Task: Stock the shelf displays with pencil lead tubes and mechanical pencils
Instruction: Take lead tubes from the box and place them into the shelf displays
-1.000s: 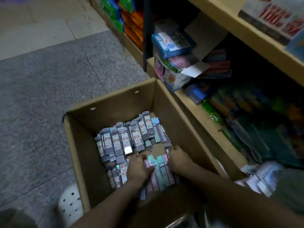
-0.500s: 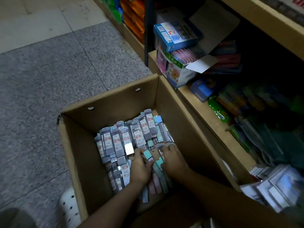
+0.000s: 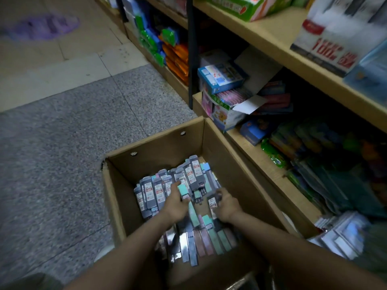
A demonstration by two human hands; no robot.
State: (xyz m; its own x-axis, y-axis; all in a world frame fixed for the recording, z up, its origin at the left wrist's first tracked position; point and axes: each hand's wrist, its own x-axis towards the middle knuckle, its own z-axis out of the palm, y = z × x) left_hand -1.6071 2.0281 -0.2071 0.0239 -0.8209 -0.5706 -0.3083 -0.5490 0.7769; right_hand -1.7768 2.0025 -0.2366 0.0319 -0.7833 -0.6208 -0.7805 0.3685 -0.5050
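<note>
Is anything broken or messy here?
Yes. The cardboard box has a torn corner at its far left. On the bottom shelf, the open white box has a flap sticking out, and the blue box sits crooked on top of it. Nothing looks spilled.

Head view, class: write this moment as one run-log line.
stage: picking stock | left hand: grips mint lead tube | right hand: grips grey lead tube | both inside cardboard box
</note>
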